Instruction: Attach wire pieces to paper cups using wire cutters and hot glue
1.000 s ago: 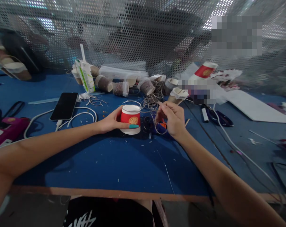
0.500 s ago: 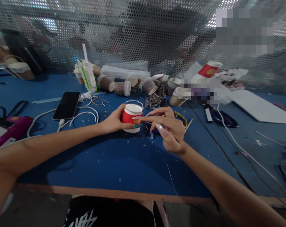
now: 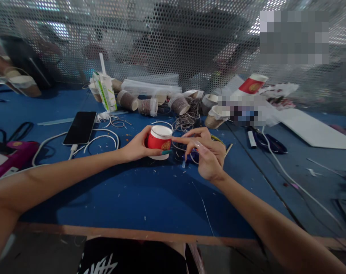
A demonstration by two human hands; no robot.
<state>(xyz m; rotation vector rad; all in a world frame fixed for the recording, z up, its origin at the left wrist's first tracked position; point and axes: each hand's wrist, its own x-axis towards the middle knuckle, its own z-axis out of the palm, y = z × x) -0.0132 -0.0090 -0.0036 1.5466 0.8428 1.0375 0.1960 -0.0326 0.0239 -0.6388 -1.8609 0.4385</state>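
Note:
A red and white paper cup (image 3: 159,142) stands upright near the middle of the blue table (image 3: 127,201), with a thin ring of cord or wire around its rim. My left hand (image 3: 137,146) is wrapped round the cup's left side, thumb across its front. My right hand (image 3: 204,150) is at the cup's right, index finger stretched out to its side and the other fingers bent. No object can be made out in the right hand. Beneath and behind its fingers lie dark cords and something blue, partly hidden.
Behind are cord-wound cups (image 3: 148,107), tangled cord (image 3: 188,118), and a drink carton (image 3: 108,93) with a straw. A phone (image 3: 80,127) on a white cable and a magenta tool (image 3: 20,154) lie left. Right are a white board (image 3: 318,127) and another red cup (image 3: 251,84).
My right index finger has moved from the front of the cup to its right edge, uncovering the gold emblem. My left hand and the cup have stayed in place.

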